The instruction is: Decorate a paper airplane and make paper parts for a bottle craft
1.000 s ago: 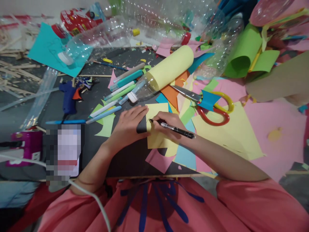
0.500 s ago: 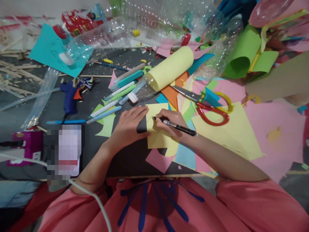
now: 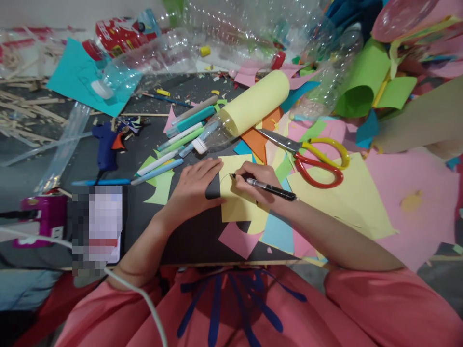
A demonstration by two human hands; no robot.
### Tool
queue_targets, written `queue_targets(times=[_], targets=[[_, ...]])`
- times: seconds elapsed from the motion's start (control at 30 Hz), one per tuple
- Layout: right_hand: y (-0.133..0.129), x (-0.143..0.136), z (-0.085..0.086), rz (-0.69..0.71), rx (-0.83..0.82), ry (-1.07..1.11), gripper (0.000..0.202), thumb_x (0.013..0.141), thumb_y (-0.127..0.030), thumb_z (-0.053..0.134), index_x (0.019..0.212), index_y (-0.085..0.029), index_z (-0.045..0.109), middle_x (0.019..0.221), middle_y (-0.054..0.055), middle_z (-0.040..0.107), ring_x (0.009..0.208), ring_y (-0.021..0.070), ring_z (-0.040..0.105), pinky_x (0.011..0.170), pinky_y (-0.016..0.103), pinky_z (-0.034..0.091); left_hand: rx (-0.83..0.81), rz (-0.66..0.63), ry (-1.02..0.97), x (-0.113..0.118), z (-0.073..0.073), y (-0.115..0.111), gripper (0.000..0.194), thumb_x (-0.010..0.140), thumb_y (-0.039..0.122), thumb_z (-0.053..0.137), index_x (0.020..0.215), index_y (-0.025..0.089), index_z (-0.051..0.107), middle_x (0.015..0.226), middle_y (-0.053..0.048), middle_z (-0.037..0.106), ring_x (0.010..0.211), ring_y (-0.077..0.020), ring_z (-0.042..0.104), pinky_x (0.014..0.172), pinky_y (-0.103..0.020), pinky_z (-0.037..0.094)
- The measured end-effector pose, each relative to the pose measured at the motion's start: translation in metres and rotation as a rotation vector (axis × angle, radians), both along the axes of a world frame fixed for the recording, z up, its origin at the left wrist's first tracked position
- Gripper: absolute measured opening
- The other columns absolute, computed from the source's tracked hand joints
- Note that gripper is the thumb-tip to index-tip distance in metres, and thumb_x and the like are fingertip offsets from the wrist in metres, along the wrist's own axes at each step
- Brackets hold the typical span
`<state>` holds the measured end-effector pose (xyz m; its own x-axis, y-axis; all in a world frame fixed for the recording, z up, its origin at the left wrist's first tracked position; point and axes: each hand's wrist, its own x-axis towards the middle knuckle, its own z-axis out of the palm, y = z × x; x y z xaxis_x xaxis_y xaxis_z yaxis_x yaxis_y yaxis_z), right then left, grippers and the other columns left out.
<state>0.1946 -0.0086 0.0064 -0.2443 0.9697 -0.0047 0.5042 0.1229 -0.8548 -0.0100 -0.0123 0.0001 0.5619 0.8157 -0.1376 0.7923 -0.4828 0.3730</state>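
Note:
A small yellow sheet of paper [image 3: 237, 209] lies in front of me, with a thin curved line near its upper left. My left hand [image 3: 197, 185] rests flat, its fingers stretched out and touching the sheet's left edge. In my right hand [image 3: 256, 180] is a black pen [image 3: 273, 189], gripped between the fingers, its tip on the paper at the end of the line. Scissors [image 3: 320, 164] with red and yellow handles lie to the right, partly open.
A clear bottle wrapped in yellow paper [image 3: 258, 103] lies beyond my hands, beside several markers [image 3: 184, 137]. To the left are a blue glue gun [image 3: 105, 144] and a phone [image 3: 104, 217]. Paper scraps and a blue piece [image 3: 368, 129] lie right, by a blurred beige shape [image 3: 415, 118].
The pen tip has moved slightly right, and the curved line reaches a little farther. The blue paper piece has shifted from over the scissors' handles to the right. My left hand stays put.

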Motion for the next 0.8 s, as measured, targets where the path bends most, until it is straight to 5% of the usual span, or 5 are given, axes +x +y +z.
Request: queue_targets(times=[0.3,0.5,0.8], targets=[[0.000,0.005,-0.008,-0.178,-0.037,0.253,0.012,0.070,-0.022,0.051,0.059,-0.023,0.047,0.056,-0.003,0.052,0.054,0.0117,0.047,0.053,0.026,0.038,-0.019,-0.016,0.003,0.000,0.003,0.001,0.072,0.083,0.041,0.070,0.147,0.017,0.046,0.152,-0.016,0.048,0.142,-0.0353,0.042,0.113,-0.048,0.034],[0.011,0.013,-0.012,-0.246,-0.229,0.461,0.015,0.076,-0.032,0.055,0.067,-0.024,0.047,0.054,-0.006,0.052,0.046,0.0091,0.045,0.045,0.023,0.036,-0.026,-0.052,-0.007,0.000,0.005,0.000,0.051,0.087,0.034,0.068,0.137,0.033,0.059,0.158,-0.012,0.041,0.144,-0.0378,0.038,0.110,-0.056,0.035],[0.012,0.018,-0.016,-0.127,-0.142,0.297,0.029,0.079,-0.040,0.066,0.061,-0.021,0.053,0.056,-0.003,0.057,0.054,0.0111,0.050,0.055,0.026,0.040,-0.046,-0.128,-0.041,0.001,0.007,0.000,0.042,0.091,0.028,0.061,0.133,0.030,0.062,0.156,-0.011,0.045,0.147,-0.0331,0.037,0.112,-0.053,0.033]])
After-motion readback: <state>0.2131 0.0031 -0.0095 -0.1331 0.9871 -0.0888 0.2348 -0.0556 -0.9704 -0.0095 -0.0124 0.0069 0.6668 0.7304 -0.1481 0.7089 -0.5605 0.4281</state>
